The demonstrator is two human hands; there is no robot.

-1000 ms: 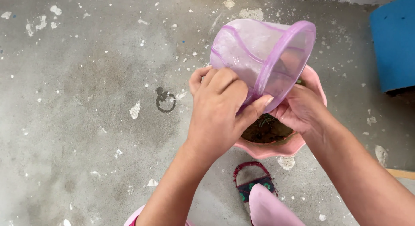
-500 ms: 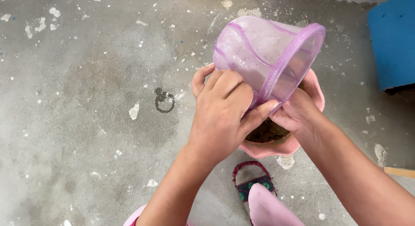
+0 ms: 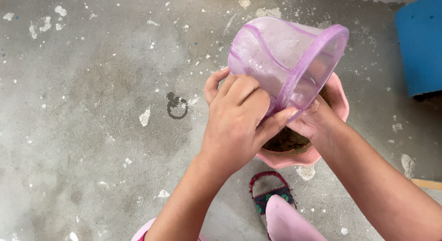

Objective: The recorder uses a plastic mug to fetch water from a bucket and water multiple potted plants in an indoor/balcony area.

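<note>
Bare forearms, pink trouser legs [image 3: 290, 220], and a dark sandal [image 3: 270, 191] with maroon-edged, green-patterned straps.

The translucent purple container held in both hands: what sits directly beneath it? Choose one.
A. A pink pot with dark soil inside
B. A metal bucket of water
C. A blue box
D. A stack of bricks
A. The translucent purple container, tilted and gripped by the left hand and right hand, is above a pink pot with dark soil showing.
</note>
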